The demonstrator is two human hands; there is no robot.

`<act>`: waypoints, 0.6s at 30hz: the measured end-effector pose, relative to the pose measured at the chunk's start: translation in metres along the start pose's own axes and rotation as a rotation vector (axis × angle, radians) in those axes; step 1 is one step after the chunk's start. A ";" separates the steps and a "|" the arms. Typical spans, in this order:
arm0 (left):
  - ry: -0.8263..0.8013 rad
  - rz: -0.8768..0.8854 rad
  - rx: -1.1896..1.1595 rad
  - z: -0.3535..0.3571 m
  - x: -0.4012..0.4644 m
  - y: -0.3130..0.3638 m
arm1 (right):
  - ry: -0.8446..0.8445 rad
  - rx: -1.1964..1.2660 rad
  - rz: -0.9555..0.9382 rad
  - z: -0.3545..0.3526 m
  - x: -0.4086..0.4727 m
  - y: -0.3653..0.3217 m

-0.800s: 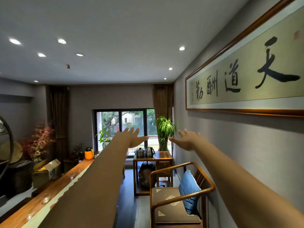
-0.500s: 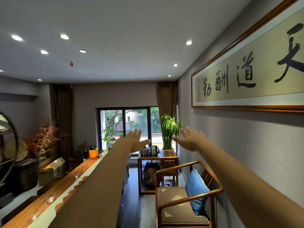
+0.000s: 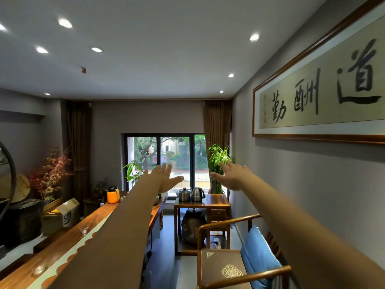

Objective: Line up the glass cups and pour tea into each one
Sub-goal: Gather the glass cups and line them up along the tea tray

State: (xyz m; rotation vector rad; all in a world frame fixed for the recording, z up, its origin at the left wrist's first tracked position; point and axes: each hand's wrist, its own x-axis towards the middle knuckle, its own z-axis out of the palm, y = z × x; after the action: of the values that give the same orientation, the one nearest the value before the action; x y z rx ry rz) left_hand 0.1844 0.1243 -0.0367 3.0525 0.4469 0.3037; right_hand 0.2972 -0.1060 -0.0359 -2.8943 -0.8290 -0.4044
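Note:
Both my arms stretch straight out in front of me at chest height. My left hand (image 3: pixel 164 178) is flat with fingers apart and holds nothing. My right hand (image 3: pixel 233 177) is likewise spread and empty. Small glass cups (image 3: pixel 84 230) stand apart on the long wooden tea table (image 3: pixel 52 249) at the lower left, another glass cup (image 3: pixel 38 269) nearer me. A steel kettle (image 3: pixel 198 193) and a steel pot (image 3: pixel 184 193) sit on a wooden side table (image 3: pixel 216 200) far ahead, below my hands.
An orange thermos (image 3: pixel 112 195) stands at the tea table's far end. A wooden armchair (image 3: pixel 229 265) with a blue cushion (image 3: pixel 257 253) is at the lower right against the wall. A cardboard box (image 3: pixel 60 215) and dark drum lie left. Plants flank the window.
The view has turned to the left and tilted slightly, shifting the calligraphy frame rightward. Both hands stay outstretched and spread, holding nothing.

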 end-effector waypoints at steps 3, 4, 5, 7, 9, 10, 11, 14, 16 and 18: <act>-0.001 -0.003 0.005 0.004 0.051 0.004 | -0.004 0.004 -0.006 0.004 0.050 0.012; -0.004 -0.002 0.004 0.006 0.067 0.005 | -0.006 0.006 -0.006 0.005 0.066 0.015; -0.007 -0.001 0.005 0.007 0.083 0.005 | -0.009 0.009 -0.007 0.006 0.082 0.018; -0.005 0.003 0.013 0.010 0.114 0.003 | -0.011 0.015 -0.018 0.010 0.111 0.024; 0.005 0.004 0.022 0.014 0.141 0.000 | -0.012 0.017 -0.031 0.016 0.137 0.029; 0.007 0.000 0.024 0.016 0.154 -0.001 | -0.016 0.015 -0.035 0.020 0.148 0.031; 0.004 -0.008 0.024 0.019 0.165 -0.003 | -0.019 0.012 -0.037 0.024 0.159 0.033; -0.019 -0.038 0.025 0.028 0.192 -0.010 | -0.019 0.018 -0.042 0.039 0.187 0.036; -0.022 -0.059 0.027 0.033 0.208 -0.016 | -0.021 0.032 -0.049 0.049 0.205 0.036; -0.017 -0.071 0.028 0.035 0.224 -0.023 | -0.025 0.034 -0.056 0.057 0.221 0.035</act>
State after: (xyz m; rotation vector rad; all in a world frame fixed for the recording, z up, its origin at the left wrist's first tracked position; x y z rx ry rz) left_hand 0.3950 0.2102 -0.0307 3.0554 0.5620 0.2704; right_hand 0.5089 -0.0140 -0.0296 -2.8557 -0.9140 -0.3565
